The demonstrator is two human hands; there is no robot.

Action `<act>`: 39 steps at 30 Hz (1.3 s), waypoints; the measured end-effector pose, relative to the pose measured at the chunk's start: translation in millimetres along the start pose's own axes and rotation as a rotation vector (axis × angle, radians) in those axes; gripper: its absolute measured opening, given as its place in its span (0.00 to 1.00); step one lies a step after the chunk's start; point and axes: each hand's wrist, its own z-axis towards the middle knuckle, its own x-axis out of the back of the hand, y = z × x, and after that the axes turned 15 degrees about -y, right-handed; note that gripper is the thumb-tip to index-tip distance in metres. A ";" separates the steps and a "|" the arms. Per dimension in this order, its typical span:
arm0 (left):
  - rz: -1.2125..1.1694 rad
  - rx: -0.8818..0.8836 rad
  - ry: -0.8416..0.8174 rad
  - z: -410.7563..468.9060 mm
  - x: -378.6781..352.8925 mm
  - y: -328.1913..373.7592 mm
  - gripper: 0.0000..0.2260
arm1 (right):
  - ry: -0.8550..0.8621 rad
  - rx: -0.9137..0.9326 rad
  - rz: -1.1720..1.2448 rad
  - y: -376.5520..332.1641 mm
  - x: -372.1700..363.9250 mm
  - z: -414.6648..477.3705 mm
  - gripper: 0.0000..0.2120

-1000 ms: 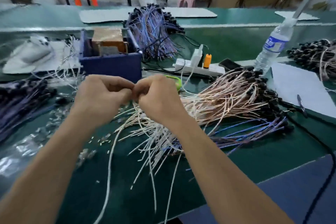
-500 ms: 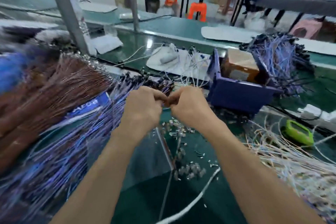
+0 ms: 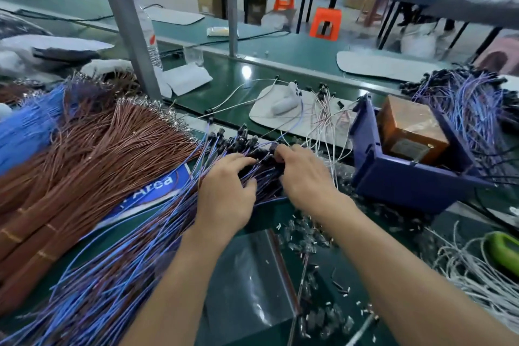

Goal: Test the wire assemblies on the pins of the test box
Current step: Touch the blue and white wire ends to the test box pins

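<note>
Wide head-camera view down onto a green workbench crowded with wire. Compared with a second ago, my view has swung away from the white wires towards the left of the bench. The two hands, then pinched together around something small, have parted and landed on a fan of blue-and-purple wire assemblies (image 3: pixel 118 261) running from lower left to centre.

The left hand (image 3: pixel 227 191), centre frame, lies flat on the strands with fingers relaxed, gripping nothing. The right hand (image 3: pixel 303 174), just beside it, has its fingertips curled in among the black connector heads (image 3: pixel 238 140) at the far end of the fan. I cannot tell whether it has one pinched. I read this as reaching for the next assembly, with no testing of it begun.

Around them, left to right:
- Loose blue wires (image 3: pixel 25 132) lie at the left edge.
- A thick sheaf of brown wires (image 3: pixel 92 154) touches the fan.
- A grey metal post (image 3: pixel 126 22) rises at upper left.
- A clear bag (image 3: pixel 252 275) lies at lower centre among small scattered parts.
- A navy bin (image 3: pixel 407 180) right of the hands holds a brown box (image 3: pixel 410 132), probably the test box, its pins not visible.
- A purple wire pile (image 3: pixel 471 109) sits behind the bin.
- White wires (image 3: pixel 471 275) and a green object (image 3: pixel 502 250) lie at lower right.

The strands cross and tangle, so pulling one may drag its neighbours. The bin wall stands between the hands and the box.
</note>
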 end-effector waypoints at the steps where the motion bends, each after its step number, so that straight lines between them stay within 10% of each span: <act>1: 0.004 -0.010 0.019 -0.3 -2.8 -2.7 0.17 | -0.005 -0.010 -0.010 1.4 1.3 1.8 0.14; 15: 0.053 -0.242 0.035 -6.1 -25.1 2.4 0.19 | 0.227 0.053 -0.214 -17.1 44.8 -37.4 0.05; 20: -0.289 -0.010 -0.011 -10.5 -3.2 12.4 0.08 | 0.389 -0.081 0.448 2.6 78.5 -70.2 0.10; 26: -0.852 0.034 -0.461 -15.4 45.5 22.7 0.08 | 0.318 0.071 1.451 58.9 86.3 -135.7 0.07; 30: -0.519 0.165 -0.359 -13.7 44.4 35.0 0.09 | 0.501 0.146 1.852 91.3 84.4 -167.3 0.18; 33: 0.048 0.258 -0.179 -15.5 29.4 52.7 0.07 | 0.654 0.171 2.102 104.3 76.2 -180.5 0.07; 39: -0.282 0.071 -0.452 -22.3 0.6 81.5 0.10 | 0.670 0.190 2.124 140.2 78.4 -206.9 0.10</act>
